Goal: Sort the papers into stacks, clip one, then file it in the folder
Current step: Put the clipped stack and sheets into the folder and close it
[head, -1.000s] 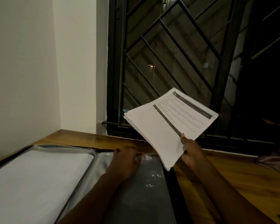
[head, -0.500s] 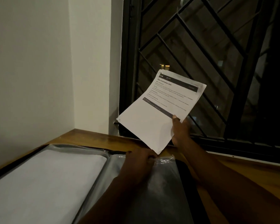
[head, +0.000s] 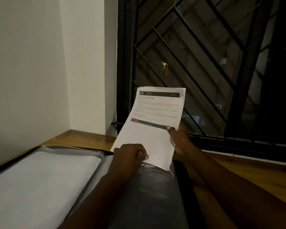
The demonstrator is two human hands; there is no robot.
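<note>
While the folder (head: 185, 187) lies open on the bench (head: 254, 179), the papers (head: 153, 129) stand at its clear sleeve (head: 155, 195).
Nearest us, the left page holds a white stack (head: 40, 182) under plastic; the left hand (head: 130, 156) pinches the top edge of the clear sleeve, fingers curled. The right hand (head: 178, 139) grips the papers' right edge, thumb on the front, their lower edge meeting the sleeve's mouth. Behind, a barred window (head: 205, 63).
</note>
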